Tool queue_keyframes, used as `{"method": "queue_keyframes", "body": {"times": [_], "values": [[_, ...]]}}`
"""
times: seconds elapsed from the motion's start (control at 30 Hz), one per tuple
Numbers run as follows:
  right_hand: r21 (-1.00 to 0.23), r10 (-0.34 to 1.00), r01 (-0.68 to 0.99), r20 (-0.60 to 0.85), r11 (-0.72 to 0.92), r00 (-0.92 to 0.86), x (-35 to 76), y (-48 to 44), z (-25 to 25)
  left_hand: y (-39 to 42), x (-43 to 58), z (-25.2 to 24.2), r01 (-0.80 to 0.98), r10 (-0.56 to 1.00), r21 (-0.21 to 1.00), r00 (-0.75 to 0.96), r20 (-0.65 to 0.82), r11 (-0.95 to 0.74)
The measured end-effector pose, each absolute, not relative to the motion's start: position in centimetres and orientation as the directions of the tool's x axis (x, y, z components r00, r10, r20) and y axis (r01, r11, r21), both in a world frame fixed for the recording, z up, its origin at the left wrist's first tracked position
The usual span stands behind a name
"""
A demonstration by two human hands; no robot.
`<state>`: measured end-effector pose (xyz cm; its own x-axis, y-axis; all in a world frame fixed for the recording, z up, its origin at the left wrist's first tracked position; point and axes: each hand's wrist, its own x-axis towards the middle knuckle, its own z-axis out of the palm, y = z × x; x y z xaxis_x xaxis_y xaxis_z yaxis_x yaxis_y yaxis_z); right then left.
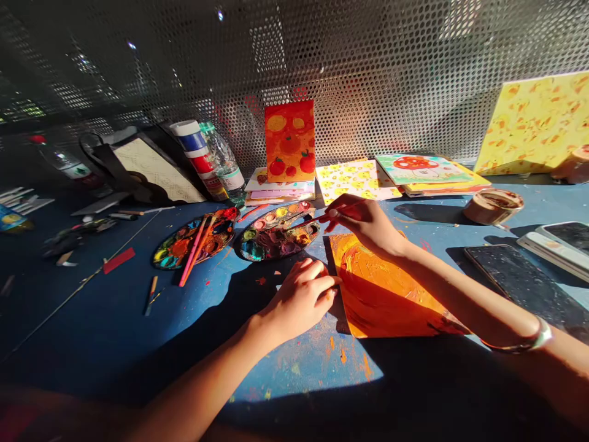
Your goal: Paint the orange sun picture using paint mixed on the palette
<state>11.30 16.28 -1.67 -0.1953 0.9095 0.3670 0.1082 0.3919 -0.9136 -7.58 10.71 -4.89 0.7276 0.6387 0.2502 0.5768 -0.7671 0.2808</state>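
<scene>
My right hand (365, 221) is closed in a pinch around a slim paintbrush (315, 220). The brush slants down to the left, its tip over the right-hand paint palette (262, 248), whose wells hold mixed yellow, red and dark paints. Below my right forearm lies a canvas (381, 288) covered in thick, streaky orange paint, flat on the blue table (294, 362). My left hand (306, 294) has curled fingers, with fingertips at the left edge of the canvas. A second palette (179, 245) sits further left with two brushes (197, 248) across it.
Behind the palettes stand a red tomato painting (289, 141), a clear bottle (225, 162) and a striped tube (196, 150). A mushroom painting (421, 169) lies at the back. At right are a brown paint jar (494, 205), a phone (529, 279) and a yellow painting (536, 123).
</scene>
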Motion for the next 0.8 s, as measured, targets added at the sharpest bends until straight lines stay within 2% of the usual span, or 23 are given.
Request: {"method": "queue_keyframes", "body": {"times": [0.17, 0.33, 0.5, 0.67, 0.8], "values": [[-0.783, 0.831, 0.304, 0.447, 0.543, -0.332, 8.8, 15.7, -2.8, 10.6, -7.5, -4.9, 0.581, 0.647, 0.290, 0.716, 0.264, -0.761], [-0.685, 0.814, 0.446, 0.430, 0.576, -0.390, 8.3, 15.6, -3.1, 10.5, -7.5, -5.0, 0.592, 0.649, 0.266, 0.710, 0.274, -0.761], [-0.684, 0.800, 0.419, 0.471, 0.598, -0.372, 7.9, 15.7, -2.4, 10.5, -7.6, -5.1, 0.597, 0.653, 0.267, 0.712, 0.258, -0.757], [-0.690, 0.804, 0.421, 0.445, 0.589, -0.395, 7.3, 16.1, -2.3, 10.5, -7.6, -5.1, 0.599, 0.661, 0.284, 0.710, 0.243, -0.748], [-0.713, 0.789, 0.344, 0.517, 0.611, -0.332, 9.0, 16.3, -0.8, 10.5, -7.6, -5.0, 0.584, 0.645, 0.278, 0.721, 0.255, -0.762]]}}
